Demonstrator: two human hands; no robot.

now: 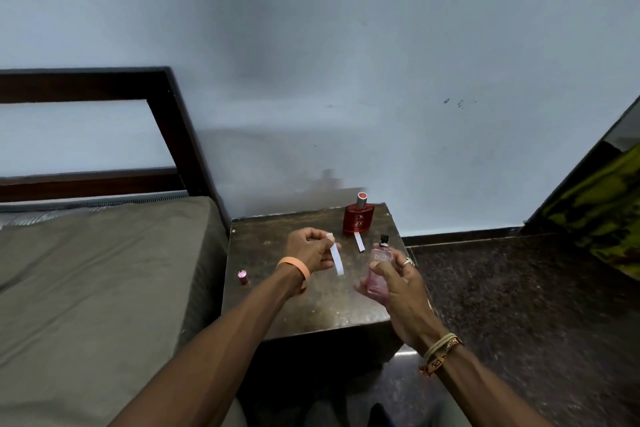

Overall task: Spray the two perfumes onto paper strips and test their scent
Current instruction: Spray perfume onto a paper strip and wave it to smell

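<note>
Head view, left hand (306,250) pinching paper strip (336,260), right hand (398,284) gripping pink bottle (375,274), lettering (380,257) seemingly illegible

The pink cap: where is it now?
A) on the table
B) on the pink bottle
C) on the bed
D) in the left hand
A: the pink cap stands on the table, apart from the pink bottle, whose black nozzle is bare in the right hand.

Left hand (306,250) pinches paper strip (336,258); right hand (398,282) grips pink perfume bottle (378,270), uncapped. Red perfume bottle (358,217), second strip (359,241), pink cap (243,277), probably, on table (277,305).
</note>
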